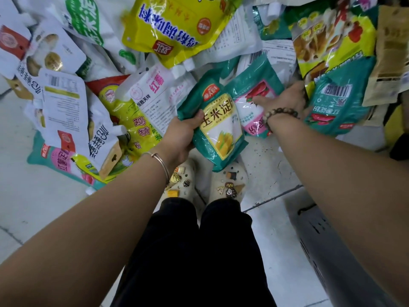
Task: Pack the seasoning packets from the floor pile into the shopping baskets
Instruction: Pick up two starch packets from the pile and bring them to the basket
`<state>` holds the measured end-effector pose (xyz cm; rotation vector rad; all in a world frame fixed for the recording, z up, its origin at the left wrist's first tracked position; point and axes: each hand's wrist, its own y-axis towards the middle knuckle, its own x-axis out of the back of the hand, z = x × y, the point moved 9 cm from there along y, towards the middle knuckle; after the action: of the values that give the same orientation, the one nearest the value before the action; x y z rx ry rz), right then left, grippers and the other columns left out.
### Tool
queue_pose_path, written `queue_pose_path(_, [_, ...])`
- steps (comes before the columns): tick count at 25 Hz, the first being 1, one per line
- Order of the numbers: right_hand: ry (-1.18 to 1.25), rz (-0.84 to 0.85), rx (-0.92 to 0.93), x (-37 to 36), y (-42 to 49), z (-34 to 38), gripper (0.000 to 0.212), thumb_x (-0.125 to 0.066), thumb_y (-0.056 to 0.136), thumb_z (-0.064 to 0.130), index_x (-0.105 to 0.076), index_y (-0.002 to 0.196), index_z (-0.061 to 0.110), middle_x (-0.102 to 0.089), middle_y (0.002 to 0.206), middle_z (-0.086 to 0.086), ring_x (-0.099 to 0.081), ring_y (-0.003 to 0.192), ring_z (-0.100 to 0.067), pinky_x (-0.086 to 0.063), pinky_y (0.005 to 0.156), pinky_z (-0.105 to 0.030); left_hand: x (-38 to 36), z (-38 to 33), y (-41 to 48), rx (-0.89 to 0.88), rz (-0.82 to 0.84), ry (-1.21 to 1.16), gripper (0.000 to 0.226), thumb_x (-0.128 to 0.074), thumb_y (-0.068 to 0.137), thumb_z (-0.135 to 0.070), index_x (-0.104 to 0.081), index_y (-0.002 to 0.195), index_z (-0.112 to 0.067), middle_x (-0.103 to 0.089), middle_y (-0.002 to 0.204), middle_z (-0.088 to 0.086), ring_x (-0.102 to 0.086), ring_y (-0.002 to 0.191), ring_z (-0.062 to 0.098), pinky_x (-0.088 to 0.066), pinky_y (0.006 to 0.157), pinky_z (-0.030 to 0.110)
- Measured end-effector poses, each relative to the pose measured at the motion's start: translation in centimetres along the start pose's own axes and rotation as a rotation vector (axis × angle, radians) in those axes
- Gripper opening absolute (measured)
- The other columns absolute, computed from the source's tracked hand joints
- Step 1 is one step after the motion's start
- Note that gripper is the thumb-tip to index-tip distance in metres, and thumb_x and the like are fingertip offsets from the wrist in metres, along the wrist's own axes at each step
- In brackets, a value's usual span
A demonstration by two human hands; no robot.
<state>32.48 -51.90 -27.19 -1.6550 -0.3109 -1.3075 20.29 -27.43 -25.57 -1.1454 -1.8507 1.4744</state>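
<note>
A pile of seasoning packets [141, 89] covers the floor ahead of me. My left hand [181, 134] grips a teal corn starch packet [218, 127] by its left edge, with the thumb on its front, lifted above my shoes. My right hand [285, 100] reaches over a teal and pink starch packet [254, 103] lying behind it, thumb on its front; the fingers reach past its right edge and are partly hidden. Another teal packet [336, 107] lies back side up just right of that hand. No shopping basket is in view.
A large yellow packet [172, 25] lies at the top of the pile and white packets [55, 89] spread to the left. My two cream clogs [208, 182] stand on the pale tiled floor [33, 196]. A grey object [332, 251] sits at lower right.
</note>
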Motion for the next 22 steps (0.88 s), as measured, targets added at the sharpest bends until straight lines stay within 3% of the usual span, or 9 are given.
queue_pose_path(3, [0.026,0.057,0.151,-0.3,-0.3,0.5,0.046,-0.066,0.079,0.045,-0.059,0.117,0.020,-0.063,0.116,-0.009,-0.055,0.112,-0.029,-0.038,0.100,-0.042,-0.2,-1.0,0.2,-0.022,0.008,0.028,0.009,-0.060,0.091,-0.011,-0.063,0.097,-0.016,-0.072,0.084,-0.002,-0.069,0.077,0.014,-0.058,0.074,0.033])
queue_pose_path(5, [0.119,0.109,0.226,-0.2,-1.3,0.9,0.033,-0.058,0.089,0.035,-0.060,0.113,0.012,-0.062,0.113,-0.015,-0.056,0.107,-0.031,-0.044,0.087,-0.034,0.0,-2.0,-0.1,-0.072,-0.012,0.047,0.012,-0.064,0.087,-0.008,-0.064,0.097,-0.015,-0.073,0.083,-0.002,-0.070,0.076,0.012,-0.058,0.069,0.029])
queue_pose_path(8, [0.211,0.069,0.215,1.8,-3.5,-0.2,0.034,-0.052,0.093,0.031,-0.053,0.113,0.004,-0.062,0.104,-0.020,-0.057,0.096,-0.030,-0.041,0.073,-0.034,0.4,-3.6,-1.4,-0.190,-0.047,0.170,0.017,-0.070,0.081,-0.006,-0.067,0.092,-0.018,-0.073,0.078,-0.008,-0.068,0.072,0.007,-0.054,0.063,0.022])
queue_pose_path(11, [0.348,-0.047,0.098,6.1,-6.5,-2.9,0.029,-0.049,0.095,0.030,-0.052,0.108,0.004,-0.054,0.080,-0.001,-0.047,0.081,-0.016,-0.026,0.060,-0.025,0.7,-5.0,-3.9,-0.234,-0.046,0.252,0.019,-0.071,0.080,-0.005,-0.067,0.091,-0.020,-0.072,0.080,-0.007,-0.066,0.076,0.011,-0.053,0.074,0.028])
queue_pose_path(12, [0.419,-0.086,0.053,7.9,-7.6,-3.7,0.025,-0.051,0.095,0.028,-0.052,0.103,0.005,-0.052,0.080,0.001,-0.047,0.081,-0.015,-0.026,0.059,-0.025,0.8,-5.4,-5.0,-0.234,-0.042,0.253,0.016,-0.070,0.082,-0.006,-0.067,0.089,-0.020,-0.073,0.079,-0.007,-0.067,0.075,0.011,-0.053,0.075,0.030])
queue_pose_path(16, [0.641,-0.181,-0.048,14.9,-12.7,-6.6,0.025,-0.055,0.092,0.018,-0.054,0.109,0.000,-0.062,0.103,-0.017,-0.058,0.097,-0.029,-0.041,0.077,-0.031,0.1,-7.3,-11.0,-0.230,0.003,0.224,0.008,-0.059,0.092,-0.016,-0.063,0.086,-0.020,-0.071,0.069,-0.011,-0.066,0.065,0.007,-0.052,0.066,0.028])
queue_pose_path(19, [0.633,-0.224,-0.071,19.9,-16.6,-8.5,0.024,-0.052,0.093,0.016,-0.058,0.107,-0.002,-0.062,0.098,-0.024,-0.058,0.092,-0.035,-0.041,0.074,-0.036,-2.0,-8.9,-16.7,-0.265,0.064,0.223,0.015,-0.048,0.098,-0.023,-0.060,0.091,-0.018,-0.072,0.069,-0.011,-0.068,0.064,0.005,-0.054,0.057,0.022])
queue_pose_path(22, [0.644,-0.305,-0.091,24.6,-20.3,-10.5,0.025,-0.052,0.094,0.017,-0.061,0.099,-0.006,-0.060,0.084,-0.026,-0.057,0.083,-0.038,-0.035,0.065,-0.034,-5.0,-9.8,-21.9,-0.280,0.147,0.232,0.023,-0.044,0.097,-0.035,-0.061,0.099,-0.019,-0.074,0.086,-0.005,-0.071,0.081,0.014,-0.059,0.073,0.033])
